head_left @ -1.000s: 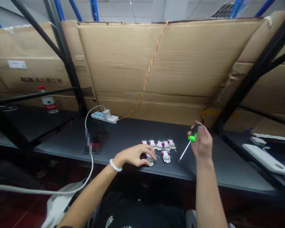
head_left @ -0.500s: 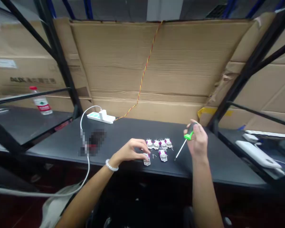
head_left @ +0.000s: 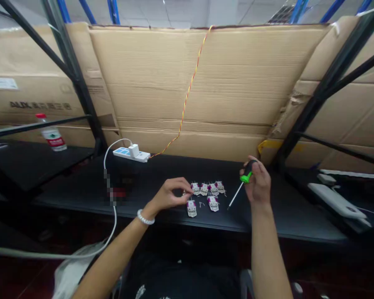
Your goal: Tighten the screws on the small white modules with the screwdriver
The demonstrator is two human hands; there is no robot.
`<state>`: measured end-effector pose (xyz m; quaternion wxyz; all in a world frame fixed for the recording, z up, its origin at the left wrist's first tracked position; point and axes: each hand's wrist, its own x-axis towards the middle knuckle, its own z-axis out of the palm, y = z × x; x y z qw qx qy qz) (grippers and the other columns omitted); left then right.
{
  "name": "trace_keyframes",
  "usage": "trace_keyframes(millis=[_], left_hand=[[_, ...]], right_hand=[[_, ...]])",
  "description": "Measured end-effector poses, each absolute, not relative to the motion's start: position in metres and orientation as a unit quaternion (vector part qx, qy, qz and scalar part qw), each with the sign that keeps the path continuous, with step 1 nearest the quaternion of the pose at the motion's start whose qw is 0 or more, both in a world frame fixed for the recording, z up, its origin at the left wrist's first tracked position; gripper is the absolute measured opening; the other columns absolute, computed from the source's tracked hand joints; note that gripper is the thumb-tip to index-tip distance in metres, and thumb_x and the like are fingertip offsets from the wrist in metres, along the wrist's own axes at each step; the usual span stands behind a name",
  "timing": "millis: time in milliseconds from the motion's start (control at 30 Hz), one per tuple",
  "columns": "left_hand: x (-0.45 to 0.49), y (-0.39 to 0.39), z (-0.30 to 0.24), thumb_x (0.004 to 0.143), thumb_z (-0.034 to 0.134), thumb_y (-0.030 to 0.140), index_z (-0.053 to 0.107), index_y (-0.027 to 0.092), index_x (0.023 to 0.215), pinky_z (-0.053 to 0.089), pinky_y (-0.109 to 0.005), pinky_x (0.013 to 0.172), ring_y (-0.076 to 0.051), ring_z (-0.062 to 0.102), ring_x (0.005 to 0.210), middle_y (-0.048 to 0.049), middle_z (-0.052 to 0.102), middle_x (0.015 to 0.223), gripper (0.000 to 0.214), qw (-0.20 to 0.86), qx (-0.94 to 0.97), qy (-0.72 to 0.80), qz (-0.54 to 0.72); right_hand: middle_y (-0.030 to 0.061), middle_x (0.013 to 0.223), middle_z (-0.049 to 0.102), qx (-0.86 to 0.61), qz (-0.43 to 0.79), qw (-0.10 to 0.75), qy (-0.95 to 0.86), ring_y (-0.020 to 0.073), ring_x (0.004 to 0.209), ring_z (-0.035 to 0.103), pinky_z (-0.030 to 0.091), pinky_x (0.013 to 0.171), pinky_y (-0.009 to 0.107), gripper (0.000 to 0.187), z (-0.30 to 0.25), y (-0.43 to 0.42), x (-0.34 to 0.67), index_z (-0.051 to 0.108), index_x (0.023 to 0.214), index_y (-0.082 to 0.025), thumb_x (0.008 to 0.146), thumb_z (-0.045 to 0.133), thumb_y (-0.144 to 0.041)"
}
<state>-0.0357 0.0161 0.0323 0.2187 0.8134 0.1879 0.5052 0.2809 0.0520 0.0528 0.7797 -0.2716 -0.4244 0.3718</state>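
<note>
- Small white-and-magenta parts [head_left: 204, 189]: six, right of the power strip [head_left: 131, 153]; four in a row, two in front.
- Screwdriver [head_left: 244, 179]: one, farther right of the strip, gripped by right hand [head_left: 258, 186], tip slanting down-left.
- Left hand [head_left: 170, 194]: fingertips pinched beside the row; contents cannot be told.

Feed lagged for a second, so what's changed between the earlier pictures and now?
The left hand lifted off the near small white-and-magenta plastic part, let it go and drew back left, fingertips pinched; whether they hold anything is too small to tell. Unchanged: the right hand grips the green-and-black-handled screwdriver, tip down; the other parts lie on the black table.
</note>
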Motion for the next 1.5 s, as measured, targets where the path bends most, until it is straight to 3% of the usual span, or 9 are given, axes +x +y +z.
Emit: trace_keyframes(millis=[100,200,333,467,667,833,1033,1233,1500], left_hand=[[-0.038,0.017,0.031,0.082,0.055,0.006,0.076,0.019,0.087,0.054,-0.029,0.072,-0.018,0.068,0.079,-0.0057,0.072,0.088,0.025,0.175,0.808,0.189,0.53],[-0.042,0.021,0.027,0.07,0.047,0.004,0.058,0.02,0.07,0.046,-0.028,0.065,-0.017,0.059,0.069,-0.0018,0.06,0.071,0.02,0.141,0.787,0.194,0.568],[-0.043,0.026,0.022,0.063,0.043,0.004,0.041,0.022,0.064,0.032,-0.028,0.057,-0.015,0.046,0.06,0.0011,0.047,0.064,0.018,0.121,0.766,0.22,0.592],[-0.042,0.026,0.022,0.06,0.044,0.005,0.039,0.022,0.058,0.027,-0.029,0.055,-0.014,0.041,0.056,0.002,0.043,0.058,0.017,0.103,0.773,0.238,0.58],[-0.043,0.025,0.02,0.056,0.048,0.005,0.044,0.022,0.054,0.03,-0.027,0.054,-0.015,0.043,0.053,0.003,0.048,0.05,0.018,0.08,0.776,0.283,0.558],[-0.044,0.027,0.015,0.054,0.048,0.007,0.036,0.022,0.051,0.025,-0.027,0.052,-0.014,0.039,0.05,0.0041,0.041,0.047,0.02,0.065,0.76,0.314,0.565],[-0.046,0.03,0.017,0.059,0.047,0.007,0.035,0.023,0.054,0.03,-0.028,0.057,-0.015,0.04,0.052,0.0035,0.041,0.05,0.021,0.057,0.739,0.35,0.573],[-0.042,0.025,0.028,0.07,0.053,0.007,0.055,0.022,0.072,0.044,-0.031,0.071,-0.019,0.056,0.073,-0.0009,0.059,0.074,0.015,0.059,0.769,0.355,0.529],[-0.038,0.028,0.016,0.098,0.058,0.015,0.064,0.02,0.091,0.037,-0.022,0.056,-0.01,0.047,0.054,0.0054,0.057,0.068,0.01,0.124,0.777,0.352,0.507]], right_hand=[[-0.0021,0.085,0.069,-0.27,0.372,0.781,-0.423,0.009,0.062,0.066,0.056,0.051,0.02,0.048,0.053,0.052,0.281,0.078,0.109,-0.023,0.074,0.093,-0.053],[-0.0021,0.085,0.069,-0.269,0.371,0.781,-0.423,0.0091,0.061,0.066,0.055,0.051,0.02,0.048,0.052,0.052,0.281,0.078,0.11,-0.022,0.075,0.093,-0.052],[-0.0022,0.085,0.068,-0.271,0.365,0.78,-0.431,0.0095,0.061,0.065,0.055,0.051,0.021,0.044,0.052,0.052,0.281,0.077,0.111,-0.022,0.079,0.089,-0.05],[-0.0025,0.086,0.069,-0.274,0.366,0.777,-0.433,0.0095,0.061,0.066,0.055,0.05,0.021,0.046,0.052,0.052,0.281,0.077,0.111,-0.024,0.078,0.09,-0.052],[-0.002,0.086,0.068,-0.273,0.362,0.78,-0.432,0.0094,0.06,0.065,0.054,0.049,0.021,0.044,0.054,0.05,0.28,0.077,0.11,-0.023,0.078,0.09,-0.051],[-0.0016,0.086,0.068,-0.273,0.363,0.778,-0.433,0.0099,0.06,0.066,0.053,0.048,0.021,0.047,0.054,0.05,0.28,0.077,0.111,-0.022,0.078,0.091,-0.052],[-0.0018,0.087,0.068,-0.271,0.364,0.773,-0.444,0.0099,0.059,0.065,0.054,0.048,0.022,0.046,0.055,0.05,0.28,0.076,0.111,-0.023,0.079,0.089,-0.052],[-0.002,0.087,0.067,-0.274,0.36,0.771,-0.448,0.0096,0.058,0.064,0.053,0.048,0.022,0.045,0.053,0.051,0.28,0.074,0.113,-0.023,0.081,0.088,-0.052],[-0.0026,0.087,0.067,-0.272,0.36,0.773,-0.446,0.0084,0.057,0.063,0.051,0.046,0.019,0.044,0.052,0.052,0.28,0.075,0.113,-0.024,0.081,0.087,-0.052]])
